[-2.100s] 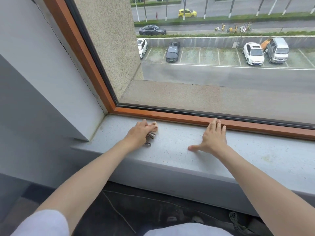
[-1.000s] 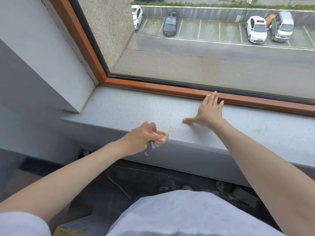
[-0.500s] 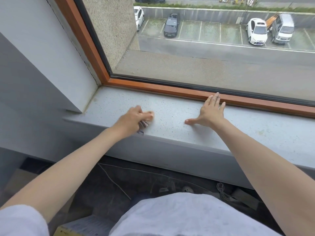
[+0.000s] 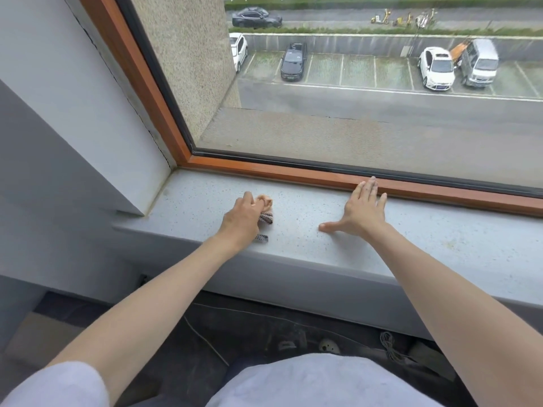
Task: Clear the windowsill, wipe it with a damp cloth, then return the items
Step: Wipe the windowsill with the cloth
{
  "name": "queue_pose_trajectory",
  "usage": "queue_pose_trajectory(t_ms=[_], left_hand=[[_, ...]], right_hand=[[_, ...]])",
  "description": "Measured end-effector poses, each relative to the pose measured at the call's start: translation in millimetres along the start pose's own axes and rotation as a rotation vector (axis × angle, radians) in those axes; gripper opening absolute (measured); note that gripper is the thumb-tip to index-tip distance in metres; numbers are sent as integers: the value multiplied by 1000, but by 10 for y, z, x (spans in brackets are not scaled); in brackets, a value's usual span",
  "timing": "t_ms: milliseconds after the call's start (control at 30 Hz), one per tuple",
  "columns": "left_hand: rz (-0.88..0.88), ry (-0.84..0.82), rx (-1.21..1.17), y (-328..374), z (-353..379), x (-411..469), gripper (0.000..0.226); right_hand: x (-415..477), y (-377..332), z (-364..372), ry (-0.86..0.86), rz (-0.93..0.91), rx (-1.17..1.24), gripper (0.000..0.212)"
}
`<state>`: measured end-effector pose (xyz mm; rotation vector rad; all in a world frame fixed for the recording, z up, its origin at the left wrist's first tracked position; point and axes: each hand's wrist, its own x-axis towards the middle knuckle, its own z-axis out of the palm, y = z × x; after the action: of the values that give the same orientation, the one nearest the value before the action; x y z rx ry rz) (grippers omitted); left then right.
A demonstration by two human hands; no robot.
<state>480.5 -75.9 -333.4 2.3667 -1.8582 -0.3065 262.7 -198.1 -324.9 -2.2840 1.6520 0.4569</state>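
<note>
The grey speckled windowsill [image 4: 440, 245] runs across the view below the window. My left hand [image 4: 242, 220] grips a small bunched cloth [image 4: 266, 217], striped grey with a pale orange part, and holds it down on the sill left of centre. Most of the cloth is hidden under the hand. My right hand [image 4: 360, 211] lies flat on the sill to the right, fingers spread, fingertips touching the wooden frame.
An orange-brown wooden window frame [image 4: 293, 173] borders the sill at the back and left. A white wall reveal [image 4: 102, 127] closes the left end. Below the sill, a cable [image 4: 390, 351] lies on the dark floor.
My left hand with the cloth has gone from the sill's front edge back toward the window frame. My right hand has stayed flat in the same place.
</note>
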Motion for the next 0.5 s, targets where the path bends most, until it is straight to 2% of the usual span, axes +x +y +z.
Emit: queue_pose_trajectory(t_ms=[67, 167, 200, 267, 400, 433, 500], left_hand=[[117, -28, -40, 184, 35, -124, 65], [436, -173, -85, 312, 127, -357, 61], [465, -196, -101, 284, 133, -321, 59], [356, -169, -141, 179, 130, -115, 62], [-64, 83, -161, 241, 135, 345, 69], [-86, 98, -186, 349, 142, 368, 68], [22, 41, -214, 605, 226, 284, 67]], right_hand=[[12, 2, -3, 0, 0, -4, 148], [27, 34, 15, 4, 4, 0, 149], [34, 58, 20, 13, 4, 5, 149], [33, 79, 32, 31, -3, 17, 149], [43, 112, 50, 55, -3, 30, 149], [50, 113, 44, 57, -4, 28, 149], [60, 154, 41, 59, -7, 25, 149]])
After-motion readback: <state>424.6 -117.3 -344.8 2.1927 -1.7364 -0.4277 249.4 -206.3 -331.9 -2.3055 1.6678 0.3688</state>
